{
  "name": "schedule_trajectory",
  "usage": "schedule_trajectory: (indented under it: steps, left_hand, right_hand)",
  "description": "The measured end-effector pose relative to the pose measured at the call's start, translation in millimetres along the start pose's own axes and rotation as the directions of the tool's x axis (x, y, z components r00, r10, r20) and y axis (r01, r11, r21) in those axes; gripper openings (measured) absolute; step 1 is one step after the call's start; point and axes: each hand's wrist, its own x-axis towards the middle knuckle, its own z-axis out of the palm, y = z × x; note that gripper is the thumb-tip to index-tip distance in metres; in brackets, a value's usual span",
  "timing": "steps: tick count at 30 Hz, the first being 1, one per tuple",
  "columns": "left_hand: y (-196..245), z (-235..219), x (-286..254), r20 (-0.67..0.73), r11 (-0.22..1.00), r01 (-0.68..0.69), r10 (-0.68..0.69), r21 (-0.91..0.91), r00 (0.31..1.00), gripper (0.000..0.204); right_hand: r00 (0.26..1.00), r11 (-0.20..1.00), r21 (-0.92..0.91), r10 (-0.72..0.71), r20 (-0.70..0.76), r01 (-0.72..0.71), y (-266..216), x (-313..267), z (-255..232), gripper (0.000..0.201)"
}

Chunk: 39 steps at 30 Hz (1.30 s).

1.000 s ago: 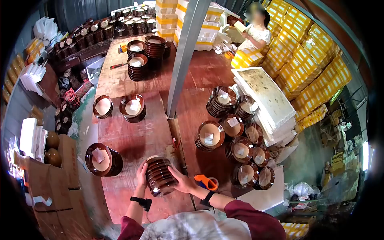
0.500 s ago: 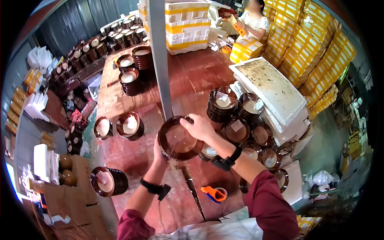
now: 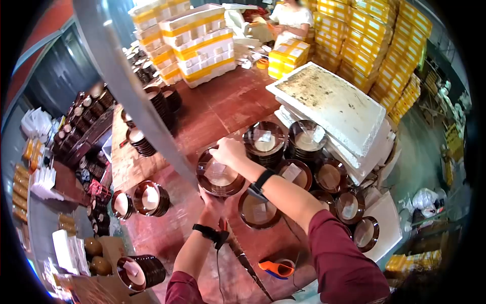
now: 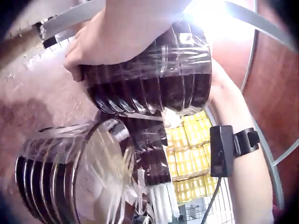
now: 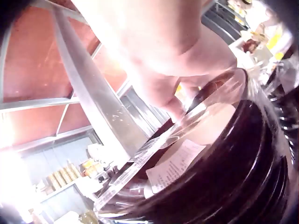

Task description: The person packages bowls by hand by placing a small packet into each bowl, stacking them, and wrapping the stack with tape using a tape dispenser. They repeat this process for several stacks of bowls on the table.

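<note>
Glossy dark-brown stack of round bowls, right beside the grey metal post.
Left hand has fingers curled round the side, right hand's are gripping the rim.

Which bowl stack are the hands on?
The held stack beside the grey post: left hand against its side, right hand at its rim. No hand touches the other stacks.

There are one held bowl stack, one metal post and two brown balls.
</note>
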Motion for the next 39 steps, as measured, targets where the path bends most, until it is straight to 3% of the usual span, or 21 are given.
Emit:
schedule_trajectory:
  steps: [2,4,7,9,13,17,19,20,21,23,26,27,29,31,32,33,34,35,36,38,39]
  left_hand:
    - [-3.4,-2.1,10.3,0.052,0.999,0.026,-0.025,-0.019,0.998,0.07]
    - [-9.3,-8.7,17.3,-0.054,1.0,0.023,-0.023,0.003,0.998,0.077]
    - [-15.0,-28.9,27.7,0.005,0.997,0.078,-0.078,-0.02,0.997,0.081]
    - [-17.5,-41.9,28.6,-0.011,0.99,0.137,-0.137,-0.02,0.99,0.082]
    - [-17.9,-47.2,43.4,-0.083,0.991,0.116,-0.11,0.069,0.99,0.081]
    - [-19.0,-50.1,57.3,-0.072,0.986,0.088,-0.079,0.141,0.994,0.081]
    - [-11.9,-20.3,30.6,-0.153,0.979,0.133,-0.109,0.157,0.982,0.08]
    - [-12.8,-3.9,25.7,-0.177,0.97,0.165,-0.134,0.177,0.975,0.08]
    - [-19.4,-27.5,47.3,-0.001,0.985,0.13,-0.13,0.112,0.991,0.08]
    - [-26.6,-25.0,48.6,0.003,0.985,0.142,-0.143,0.093,0.99,0.082]
    - [-32.4,-13.4,34.6,-0.069,0.992,0.084,-0.078,0.092,0.995,0.074]
    - [-35.4,-12.4,31.2,-0.095,0.995,0.053,-0.045,0.082,0.995,0.07]
    - [-33.2,-20.1,32.8,-0.078,0.977,0.046,-0.03,0.208,0.997,0.078]
    - [-25.3,-65.2,54.3,0.105,0.947,0.126,-0.163,0.294,0.981,0.072]
    - [-15.6,-50.0,27.3,0.264,0.944,0.088,-0.178,0.319,0.948,0.057]
    - [-15.1,-57.6,21.6,0.337,0.941,0.013,-0.133,0.337,0.932,0.051]
    - [-13.2,-78.6,15.6,0.407,0.936,-0.066,-0.087,0.347,0.91,0.045]
    - [4.5,-113.3,6.9,0.535,0.889,-0.071,-0.207,0.453,0.819,0.041]
    - [11.4,-106.5,-24.8,0.071,0.885,0.215,-0.267,0.412,0.961,0.038]
    - [17.8,-94.6,-108.7,0.117,0.907,0.077,-0.137,0.415,0.984,0.037]
    - [15.8,-119.5,-136.0,0.214,0.886,-0.033,-0.075,0.462,0.974,0.036]
  right_hand:
    - [0.999,1.0,0.016,0.008,0.041,-0.009,7.8,10.5,13.1,0.044]
    - [0.997,0.999,-0.036,0.007,0.078,-0.004,8.2,16.5,29.4,0.044]
    - [0.994,0.995,-0.052,-0.091,-0.067,0.088,18.7,16.9,66.8,0.039]
    - [0.997,0.996,-0.061,-0.074,-0.034,0.072,28.7,23.1,78.9,0.038]
    - [0.998,0.993,-0.104,-0.057,-0.001,0.057,32.2,31.0,77.1,0.037]
    - [0.987,0.987,-0.141,-0.099,-0.129,0.081,41.5,30.3,92.6,0.041]
    - [0.986,0.969,-0.201,-0.158,-0.05,0.145,35.9,30.6,91.8,0.04]
    - [0.972,0.95,-0.245,-0.218,-0.088,0.191,24.8,16.3,80.8,0.039]
    - [0.972,0.959,-0.211,-0.215,-0.098,0.19,24.0,14.9,82.4,0.038]
    - [0.984,0.981,-0.106,-0.168,-0.058,0.161,24.6,19.5,85.0,0.038]
    - [0.927,0.964,-0.115,-0.263,-0.269,0.24,37.4,16.4,113.5,0.038]
    - [0.94,0.962,-0.122,-0.267,-0.21,0.246,40.3,14.1,116.3,0.041]
    - [0.914,0.942,-0.043,-0.333,-0.233,0.332,30.7,-5.1,101.1,0.037]
    - [0.869,0.9,0.073,-0.39,-0.305,0.429,16.7,-40.7,77.7,0.027]
    - [0.845,0.831,0.241,-0.412,-0.341,0.502,10.4,-67.1,59.4,0.02]
    - [0.844,0.795,0.313,-0.42,-0.332,0.519,6.6,-98.1,41.4,0.018]
    - [0.927,0.753,0.552,-0.356,-0.114,0.357,-3.9,-131.5,2.7,0.013]
    - [0.911,0.727,0.559,-0.382,-0.155,0.399,-0.6,-164.8,-5.5,0.019]
    - [0.919,0.706,0.619,-0.387,-0.071,0.345,-0.3,-197.6,-23.0,0.019]
    - [0.915,0.714,0.685,-0.36,0.18,0.146,-10.5,-262.2,-66.1,0.017]
    - [0.896,0.637,0.725,-0.44,0.061,0.263,-11.3,-287.9,-65.5,0.017]
